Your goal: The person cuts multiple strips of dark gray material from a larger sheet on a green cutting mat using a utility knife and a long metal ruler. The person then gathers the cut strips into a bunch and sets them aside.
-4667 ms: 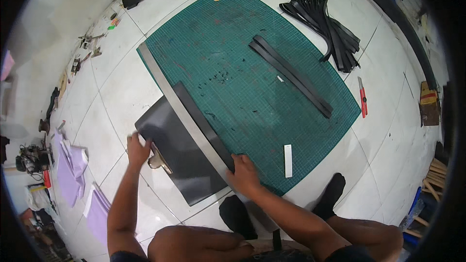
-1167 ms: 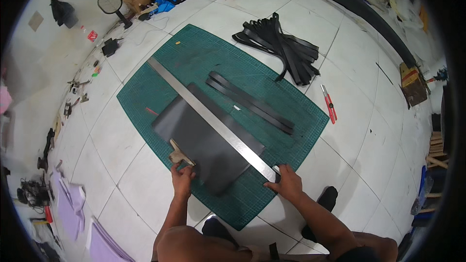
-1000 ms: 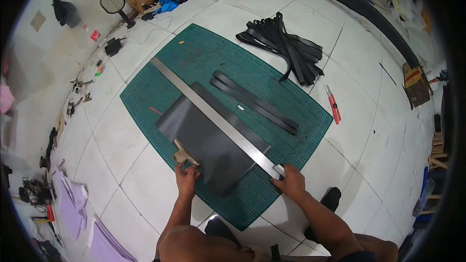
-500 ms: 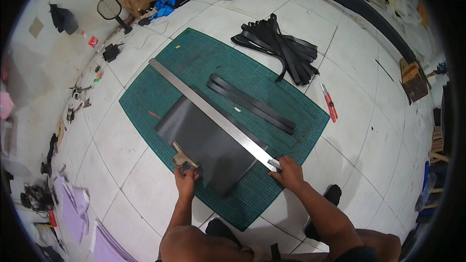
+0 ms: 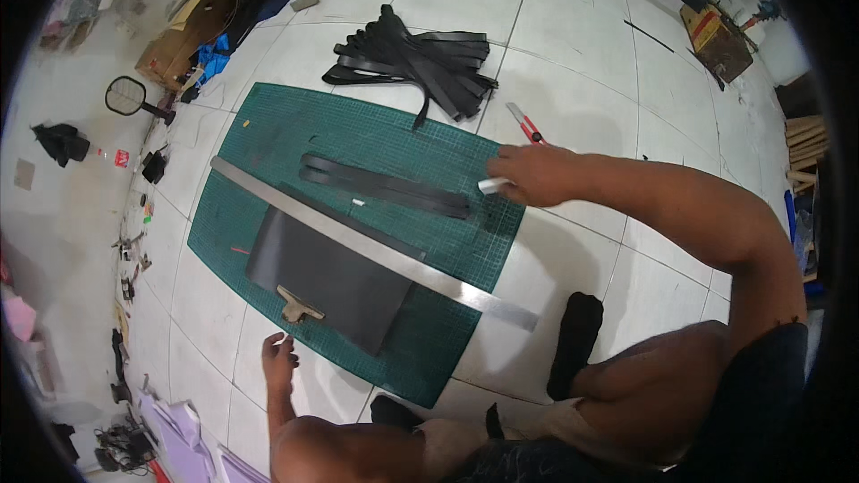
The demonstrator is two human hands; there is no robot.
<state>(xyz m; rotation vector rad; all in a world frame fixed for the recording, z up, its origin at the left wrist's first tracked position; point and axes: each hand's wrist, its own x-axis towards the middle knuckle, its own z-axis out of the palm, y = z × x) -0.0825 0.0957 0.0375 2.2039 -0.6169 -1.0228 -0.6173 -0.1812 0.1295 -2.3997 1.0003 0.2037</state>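
Observation:
My left hand (image 5: 280, 362) is empty, fingers loosely apart, beside the lower-left edge of the green cutting mat (image 5: 447, 340). Just beyond its fingertips, a brassy bulldog clip (image 5: 297, 306) sits on the near edge of a black sheet (image 5: 327, 273). A long metal ruler (image 5: 358, 246) lies diagonally across that sheet, its near end past the mat. My right hand (image 5: 540, 173) is closed over the mat's right edge, with a short whitish piece (image 5: 494, 185) sticking out of it; its exact kind is unclear. Right behind that hand lies a red-handled utility knife (image 5: 528, 125).
Black strips (image 5: 385, 186) lie on the mat, near a small white bit (image 5: 358, 202). A bundle of black strips (image 5: 412, 63) rests on the tiles beyond. Purple sheets (image 5: 183, 438) lie at lower left, a wooden block (image 5: 716, 45) at far right.
My right hand has left the ruler's near end and moved up and right toward the knife, carrying the whitish piece. My left hand has let go of the clip and drawn back. The view has shifted.

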